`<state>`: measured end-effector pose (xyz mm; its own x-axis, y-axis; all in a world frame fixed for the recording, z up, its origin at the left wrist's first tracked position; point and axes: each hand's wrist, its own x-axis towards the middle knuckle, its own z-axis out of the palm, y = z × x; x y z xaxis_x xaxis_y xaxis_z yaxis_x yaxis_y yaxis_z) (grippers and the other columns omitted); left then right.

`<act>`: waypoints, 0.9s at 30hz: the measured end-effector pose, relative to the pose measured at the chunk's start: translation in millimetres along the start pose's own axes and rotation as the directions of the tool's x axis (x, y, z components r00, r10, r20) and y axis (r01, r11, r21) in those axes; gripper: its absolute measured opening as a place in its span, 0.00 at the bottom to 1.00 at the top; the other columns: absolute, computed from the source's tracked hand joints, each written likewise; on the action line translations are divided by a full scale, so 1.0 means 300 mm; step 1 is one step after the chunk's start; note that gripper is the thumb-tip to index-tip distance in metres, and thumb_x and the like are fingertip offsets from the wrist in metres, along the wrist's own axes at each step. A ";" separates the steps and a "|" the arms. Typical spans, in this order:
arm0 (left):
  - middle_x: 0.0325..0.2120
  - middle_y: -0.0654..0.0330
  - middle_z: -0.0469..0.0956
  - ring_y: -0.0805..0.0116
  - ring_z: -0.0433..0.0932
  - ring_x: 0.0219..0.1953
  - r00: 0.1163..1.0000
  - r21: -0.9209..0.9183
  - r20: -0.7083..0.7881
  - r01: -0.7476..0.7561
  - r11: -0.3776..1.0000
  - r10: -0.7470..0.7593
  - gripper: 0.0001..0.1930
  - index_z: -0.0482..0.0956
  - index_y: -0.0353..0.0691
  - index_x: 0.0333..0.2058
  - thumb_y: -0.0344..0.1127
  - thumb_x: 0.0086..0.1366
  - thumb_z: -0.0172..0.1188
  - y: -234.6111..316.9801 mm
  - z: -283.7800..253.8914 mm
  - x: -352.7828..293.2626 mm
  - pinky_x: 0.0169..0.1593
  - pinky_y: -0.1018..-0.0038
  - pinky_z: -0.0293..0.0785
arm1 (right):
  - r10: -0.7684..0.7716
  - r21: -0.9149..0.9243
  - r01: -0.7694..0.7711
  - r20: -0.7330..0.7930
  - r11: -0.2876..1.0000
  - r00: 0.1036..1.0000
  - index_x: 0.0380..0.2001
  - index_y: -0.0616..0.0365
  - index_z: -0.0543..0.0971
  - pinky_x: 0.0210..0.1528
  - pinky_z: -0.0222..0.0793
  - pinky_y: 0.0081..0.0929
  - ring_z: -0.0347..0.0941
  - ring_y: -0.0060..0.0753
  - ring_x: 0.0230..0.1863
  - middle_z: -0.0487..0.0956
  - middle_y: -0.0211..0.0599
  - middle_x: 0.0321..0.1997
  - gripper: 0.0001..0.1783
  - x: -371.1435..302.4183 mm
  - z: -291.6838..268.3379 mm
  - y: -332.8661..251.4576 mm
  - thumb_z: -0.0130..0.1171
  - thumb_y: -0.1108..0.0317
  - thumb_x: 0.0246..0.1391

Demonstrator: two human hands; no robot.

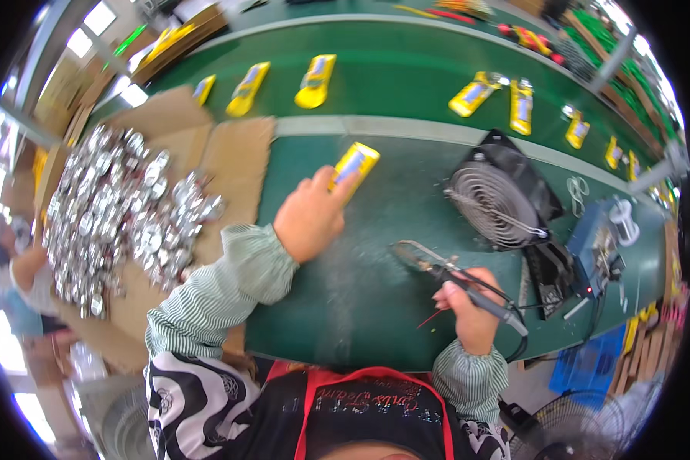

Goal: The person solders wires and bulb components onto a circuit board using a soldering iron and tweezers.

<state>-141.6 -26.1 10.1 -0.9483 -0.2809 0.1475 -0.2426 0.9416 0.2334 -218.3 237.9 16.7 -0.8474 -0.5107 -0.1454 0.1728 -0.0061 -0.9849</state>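
My left hand point(310, 215) reaches forward over the green work table point(307, 322), its fingers closed around the near end of a yellow plastic housing point(356, 163) with a bluish middle. My fingers cover part of that housing. In my right hand point(471, 307) is a soldering iron point(475, 294), held like a pen, with a bent metal guide at its front pointing to the far left. Its cable loops back past my wrist. A thin red wire point(429, 319) shows beside the right fingers. Iron and housing are well apart.
At left, a cardboard box point(241, 153) holds a heap of shiny metal parts point(103, 207). A black fan with a spiral guard point(491, 199) stands right, near a blue soldering station point(590, 238) and solder spool point(625, 222). Several yellow housings lie on a green belt point(391, 69) beyond.
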 end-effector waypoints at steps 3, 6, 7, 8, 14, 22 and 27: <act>0.46 0.49 0.66 0.51 0.72 0.38 0.993 0.049 0.103 0.044 0.998 -0.048 0.29 0.65 0.45 0.53 0.31 0.50 0.58 0.060 -0.040 -0.226 0.42 0.64 0.73 | -0.009 -0.023 0.010 0.054 1.000 0.998 0.34 0.68 0.70 0.27 0.74 0.21 0.76 0.28 0.23 0.77 0.45 0.26 0.09 -0.012 0.015 -0.010 0.56 0.79 0.48; 0.46 0.50 0.66 0.54 0.71 0.39 0.993 -0.041 0.115 0.033 0.999 -0.028 0.29 0.66 0.46 0.53 0.33 0.50 0.60 0.078 -0.056 -0.367 0.42 0.65 0.73 | -0.046 -0.044 0.050 0.082 0.998 0.996 0.34 0.68 0.70 0.25 0.74 0.21 0.75 0.28 0.22 0.77 0.45 0.25 0.09 -0.036 0.033 -0.006 0.56 0.79 0.47; 0.45 0.50 0.67 0.56 0.70 0.40 0.998 -0.099 0.068 0.008 0.995 -0.002 0.28 0.67 0.45 0.53 0.35 0.50 0.62 0.071 -0.063 -0.391 0.43 0.66 0.72 | -0.051 -0.032 0.054 0.088 0.998 0.995 0.34 0.68 0.70 0.25 0.74 0.21 0.75 0.27 0.22 0.77 0.45 0.24 0.09 -0.044 0.041 -0.005 0.56 0.79 0.47; 0.45 0.50 0.67 0.56 0.70 0.40 0.998 -0.098 0.065 0.016 0.995 -0.010 0.28 0.67 0.45 0.53 0.35 0.50 0.62 0.051 -0.073 -0.407 0.43 0.66 0.72 | -0.057 -0.021 0.059 0.090 0.998 0.994 0.34 0.68 0.70 0.25 0.74 0.21 0.75 0.27 0.21 0.77 0.45 0.24 0.09 -0.052 0.048 -0.003 0.55 0.79 0.47; 0.28 0.58 0.69 0.58 0.71 0.34 0.921 0.344 -0.262 0.367 0.864 -0.287 0.08 0.72 0.41 0.32 0.29 0.51 0.56 -0.272 -0.161 -0.448 0.36 0.64 0.71 | -0.022 -0.062 0.031 0.149 0.998 0.989 0.34 0.68 0.70 0.26 0.74 0.20 0.75 0.27 0.22 0.78 0.45 0.25 0.10 -0.095 0.088 -0.006 0.55 0.79 0.47; 0.28 0.59 0.68 0.60 0.71 0.34 0.990 0.530 -0.093 0.142 0.836 -0.109 0.05 0.71 0.41 0.29 0.30 0.50 0.56 -0.462 -0.095 -0.424 0.32 0.68 0.72 | -0.007 -0.066 0.020 0.183 0.998 0.983 0.35 0.69 0.70 0.27 0.74 0.21 0.75 0.27 0.23 0.78 0.44 0.25 0.10 -0.110 0.104 -0.006 0.56 0.80 0.47; 0.36 0.54 0.71 0.56 0.70 0.39 0.968 0.326 -0.249 0.114 0.938 -0.031 0.06 0.74 0.38 0.30 0.26 0.50 0.55 -0.426 -0.131 -0.419 0.40 0.67 0.72 | 0.011 -0.076 0.004 0.185 0.997 0.983 0.36 0.69 0.70 0.27 0.74 0.21 0.75 0.26 0.23 0.78 0.44 0.25 0.10 -0.098 0.101 -0.010 0.56 0.80 0.48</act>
<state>16.8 -118.4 -0.5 -0.8594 -0.3476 0.3749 -0.4027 0.9121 -0.0773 -178.6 226.9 26.6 -0.7378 -0.6612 -0.1361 0.1308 0.0577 -0.9897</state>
